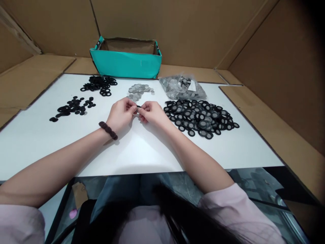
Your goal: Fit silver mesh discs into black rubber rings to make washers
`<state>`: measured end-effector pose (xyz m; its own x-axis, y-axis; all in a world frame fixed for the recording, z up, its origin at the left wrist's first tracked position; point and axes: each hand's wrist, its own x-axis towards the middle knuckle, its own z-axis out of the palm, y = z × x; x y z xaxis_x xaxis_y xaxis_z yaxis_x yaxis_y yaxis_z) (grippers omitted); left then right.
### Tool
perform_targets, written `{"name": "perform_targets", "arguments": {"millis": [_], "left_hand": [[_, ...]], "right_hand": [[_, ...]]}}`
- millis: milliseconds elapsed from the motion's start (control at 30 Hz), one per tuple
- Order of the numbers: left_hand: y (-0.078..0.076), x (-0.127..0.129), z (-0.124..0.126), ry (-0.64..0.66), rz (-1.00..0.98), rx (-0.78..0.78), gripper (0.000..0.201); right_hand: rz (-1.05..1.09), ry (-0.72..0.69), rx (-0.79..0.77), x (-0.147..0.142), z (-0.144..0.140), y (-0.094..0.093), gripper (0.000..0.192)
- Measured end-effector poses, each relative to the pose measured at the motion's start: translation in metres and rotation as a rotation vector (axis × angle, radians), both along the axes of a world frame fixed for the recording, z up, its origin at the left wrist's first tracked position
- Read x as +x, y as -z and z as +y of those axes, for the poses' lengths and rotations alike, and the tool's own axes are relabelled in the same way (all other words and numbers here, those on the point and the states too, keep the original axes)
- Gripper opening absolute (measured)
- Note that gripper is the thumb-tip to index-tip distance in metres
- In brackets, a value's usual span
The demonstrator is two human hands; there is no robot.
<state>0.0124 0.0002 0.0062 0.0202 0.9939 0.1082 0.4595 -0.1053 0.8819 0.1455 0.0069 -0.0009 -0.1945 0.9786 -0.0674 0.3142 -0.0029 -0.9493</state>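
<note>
Left hand: fingertips pinched on one side of a small black ring; a dark beaded band sits on the wrist.
Right hand: fingertips pinched on the ring's other side, so both hands meet over it.
Small black ring: round, dark and matte, mostly hidden by the fingers; held just above the table, near its middle, between the piles.
Table: flat, smooth white sheet with straight edges, walled in by brown cardboard.
Large pile: black rings with grey mesh centres, heaped just to the right of the right hand.
Grey discs: thin round mesh pieces in a loose scatter beyond the hands.
Clear bag: crinkled plastic holding more grey discs, behind the large pile.
Open rings: black hoops with hollow centres, far left.
Flat black pieces: dark round pieces, spread thinly left of the left hand.
Teal box: rectangular, open-topped, brown inside, at the far edge.
</note>
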Motion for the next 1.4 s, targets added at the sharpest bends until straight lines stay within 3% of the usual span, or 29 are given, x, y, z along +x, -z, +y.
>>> {"name": "perform_targets", "arguments": {"millis": [167,367,467,633,833,933,1133,1267,1400], "left_hand": [[-0.009,-0.001,0.001,0.036,-0.151,-0.162,0.011],[-0.012,-0.004,0.0,0.047,-0.225,-0.162,0.025],[-0.011,-0.005,0.001,0.066,-0.217,-0.177,0.028],[-0.009,-0.008,0.003,0.076,-0.184,-0.18,0.025],[-0.01,-0.008,0.004,0.142,-0.103,-0.225,0.011],[-0.007,-0.01,0.007,0.142,0.025,-0.121,0.012],[-0.01,-0.019,0.014,-0.039,0.089,0.217,0.021],[-0.015,-0.022,0.017,-0.03,0.073,0.239,0.02],[-0.012,-0.02,0.016,-0.002,-0.076,0.153,0.016]], "right_hand": [[0.104,0.042,-0.012,-0.003,0.001,0.002,0.017],[0.36,0.033,-0.275,-0.005,0.0,-0.007,0.017],[0.381,-0.014,-0.344,-0.003,-0.001,-0.011,0.016],[0.315,-0.061,-0.289,0.001,0.001,-0.007,0.013],[0.202,0.001,-0.086,0.002,0.006,0.002,0.013],[0.137,0.002,-0.075,0.002,0.008,0.001,0.019],[0.221,0.017,-0.179,0.0,0.01,0.001,0.017],[0.228,0.043,-0.142,0.0,0.012,0.006,0.012],[0.206,0.05,-0.133,0.0,0.011,0.005,0.014]]}}
